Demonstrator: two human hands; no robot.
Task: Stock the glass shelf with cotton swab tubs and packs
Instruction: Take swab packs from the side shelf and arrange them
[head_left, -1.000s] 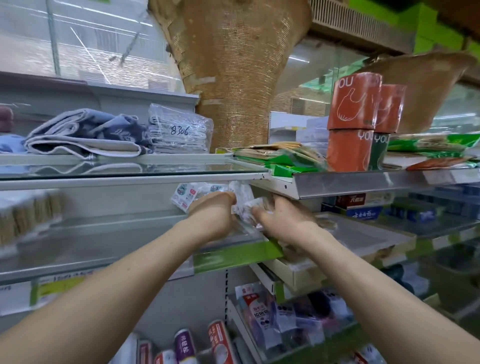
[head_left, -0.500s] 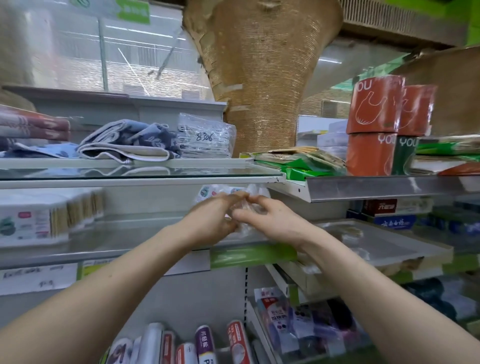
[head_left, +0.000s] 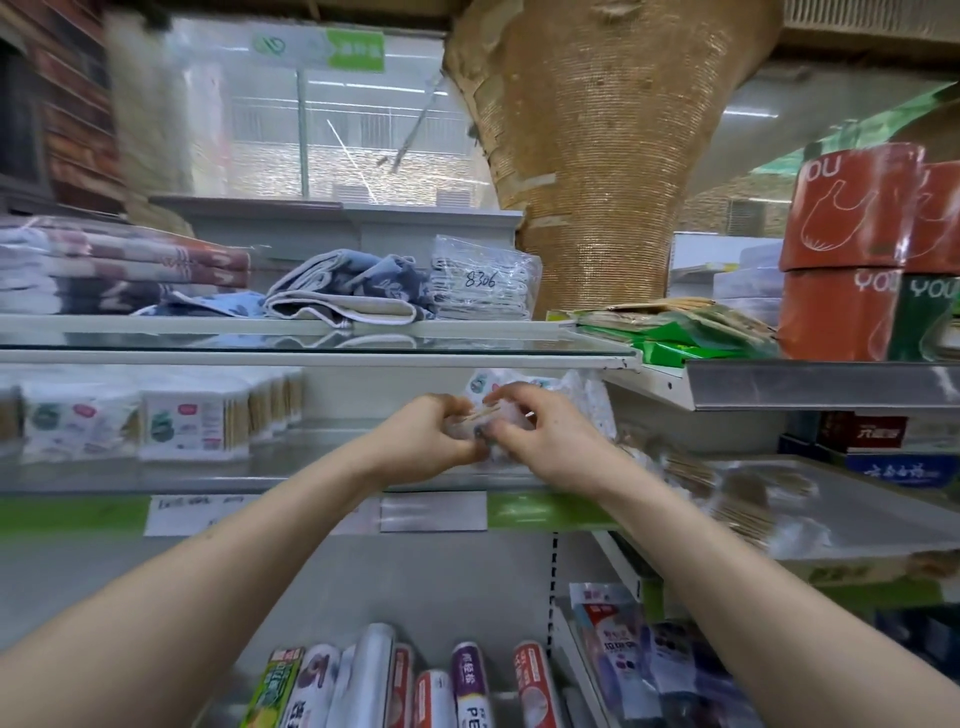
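Both my hands meet over the middle glass shelf (head_left: 311, 470). My left hand (head_left: 423, 434) and my right hand (head_left: 545, 436) pinch a clear plastic pack of cotton swabs (head_left: 493, 415) between them, its wooden sticks showing at the fingertips. More clear swab packs (head_left: 582, 395) stand behind the hands at the right end of the shelf. White cotton swab boxes (head_left: 187, 426) stand in a row at the shelf's left, sticks visible at their sides.
Folded towels (head_left: 343, 291) and a bagged pack marked 8306 (head_left: 483, 280) lie on the glass shelf above. Orange rolls (head_left: 847, 249) stand on the metal shelf at right. Toothpick packs (head_left: 727, 493) lie on the lower right shelf. Rolled goods (head_left: 415, 686) stand below.
The view has swung left, bringing the white swab boxes into sight. My hands have come together from apart and now hold one pack between their fingertips.
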